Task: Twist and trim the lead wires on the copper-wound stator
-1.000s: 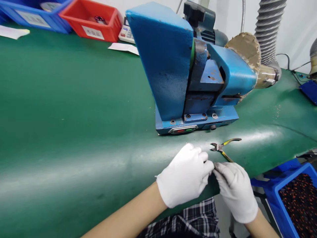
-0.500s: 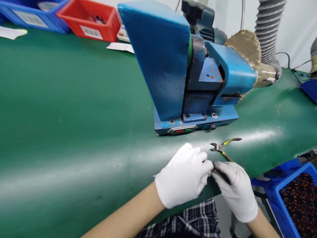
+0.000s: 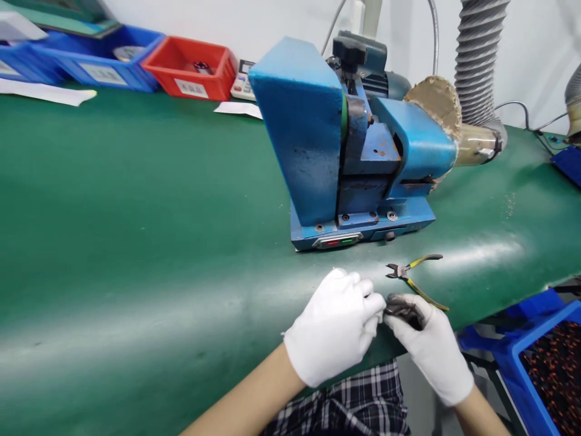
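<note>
One small dark part [image 3: 405, 312] is pinched in the gloved right hand [image 3: 431, 345] at the table's [image 3: 181, 242] near edge, probably to keep it close; left hand [image 3: 336, 327] meets it, fingers curled, grip hidden. Pliers [image 3: 400, 272] lie splayed just beyond, likely for quick reach.

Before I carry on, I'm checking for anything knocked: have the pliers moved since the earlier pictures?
No. Judged against the base of the blue machine, the pliers lie in the same spot; only the camera's view has shifted.
</note>
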### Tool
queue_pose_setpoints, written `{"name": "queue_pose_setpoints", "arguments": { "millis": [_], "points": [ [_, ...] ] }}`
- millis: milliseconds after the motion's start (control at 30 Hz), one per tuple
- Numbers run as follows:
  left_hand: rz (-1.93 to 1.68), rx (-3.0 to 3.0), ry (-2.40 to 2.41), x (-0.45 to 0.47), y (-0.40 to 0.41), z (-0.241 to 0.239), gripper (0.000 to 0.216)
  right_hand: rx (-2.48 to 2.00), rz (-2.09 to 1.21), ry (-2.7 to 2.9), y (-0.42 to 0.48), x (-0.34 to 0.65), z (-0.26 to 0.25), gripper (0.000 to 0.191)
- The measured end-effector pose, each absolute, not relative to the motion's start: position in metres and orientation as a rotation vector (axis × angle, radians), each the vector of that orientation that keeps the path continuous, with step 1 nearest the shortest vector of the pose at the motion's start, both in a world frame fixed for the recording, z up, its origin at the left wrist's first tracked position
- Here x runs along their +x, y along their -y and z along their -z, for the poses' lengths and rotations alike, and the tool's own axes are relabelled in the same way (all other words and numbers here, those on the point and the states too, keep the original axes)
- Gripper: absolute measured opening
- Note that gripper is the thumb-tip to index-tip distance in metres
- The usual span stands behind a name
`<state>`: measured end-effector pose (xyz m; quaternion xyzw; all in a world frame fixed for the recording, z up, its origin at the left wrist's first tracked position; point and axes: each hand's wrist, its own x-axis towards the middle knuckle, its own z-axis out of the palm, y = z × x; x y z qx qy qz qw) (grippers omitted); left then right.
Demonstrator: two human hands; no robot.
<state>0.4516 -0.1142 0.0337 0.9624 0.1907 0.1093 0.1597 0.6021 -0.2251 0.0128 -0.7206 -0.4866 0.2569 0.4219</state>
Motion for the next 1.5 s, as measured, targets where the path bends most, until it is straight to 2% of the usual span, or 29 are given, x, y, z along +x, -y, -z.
{"name": "queue_pose_setpoints", "arguments": {
  "millis": [100,233,400,467,567,767,867,933,1000,1100,1233,1333,1500],
  "points": [
    [-0.337,2.776,-0.582,0.451,0.118,-0.035,0.017,-1.710,-0.286,1.402,0.224,0.593,0.000,0.009],
    [-0.381,2.791,-0.664,0.449,0.125,-0.035,0.016,-1.737,-0.097,1.338,0.220,0.579,0.003,0.008],
    [-0.449,2.678,-0.929,0.440,0.143,-0.029,0.018,-1.868,0.190,0.701,0.232,0.597,-0.021,0.009],
    [-0.577,2.610,-1.138,0.432,0.150,-0.030,0.022,-1.906,0.022,0.694,0.243,0.609,-0.028,0.014],
    [-0.720,2.570,-1.199,0.419,0.158,-0.038,0.034,-1.960,-0.526,0.926,0.253,0.612,-0.026,0.017],
    [-0.418,2.733,-0.865,0.410,0.156,-0.043,0.026,-1.619,-1.241,0.977,0.230,0.571,-0.017,0.033],
    [-0.269,2.760,-0.849,0.412,0.154,-0.041,0.018,-1.640,-1.281,1.005,0.213,0.560,-0.022,0.004],
    [-0.216,2.767,-0.875,0.413,0.153,-0.042,0.016,-1.651,-1.250,0.904,0.208,0.563,-0.028,0.017],
    [-0.219,2.745,-0.896,0.413,0.153,-0.042,0.015,-1.541,-1.197,0.736,0.210,0.571,-0.034,0.022],
    [-0.295,2.669,-0.871,0.413,0.152,-0.039,0.015,-1.423,-1.072,0.538,0.217,0.576,-0.035,0.021],
    [-0.383,2.641,-0.910,0.414,0.150,-0.032,0.014,-1.527,-1.182,0.654,0.218,0.561,-0.023,0.023],
    [-0.449,2.620,-0.900,0.415,0.149,-0.030,0.013,-1.603,-1.123,0.716,0.214,0.547,-0.016,0.014],
    [-0.550,2.566,-0.896,0.415,0.151,-0.031,0.016,-1.665,-1.071,0.660,0.223,0.544,-0.014,0.022]
  ]
}}
